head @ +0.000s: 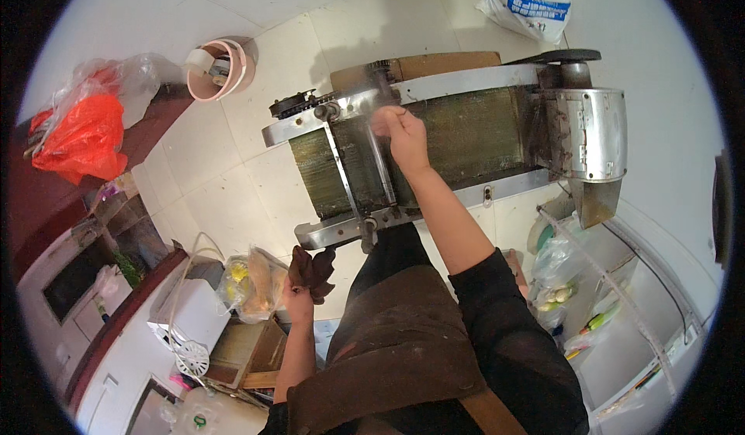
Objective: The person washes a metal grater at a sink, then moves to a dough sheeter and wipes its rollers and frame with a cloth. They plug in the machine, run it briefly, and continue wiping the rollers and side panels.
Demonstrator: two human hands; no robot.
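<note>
Before me stands a steel-framed belt machine, possibly a dough sheeter, with a worn greenish conveyor belt (465, 129). Its steel roller (379, 161) and a thin crossbar (343, 167) span the belt's left part. My right hand (404, 138) is over the belt just right of the roller, fingers curled and partly blurred; whether it touches the machine or holds something small I cannot tell. A crumpled dark brown cloth (313, 275) hangs in my left hand (299, 302), just below the near left end of the side rail (320, 234).
At the machine's right end are a metal housing (599, 135) and a dark pulley belt (559, 56). A pink bucket (233, 80) and a white sack (529, 4) stand beyond. Red plastic bags (87, 138) lie at left. Bagged vegetables (556, 295) sit lower right.
</note>
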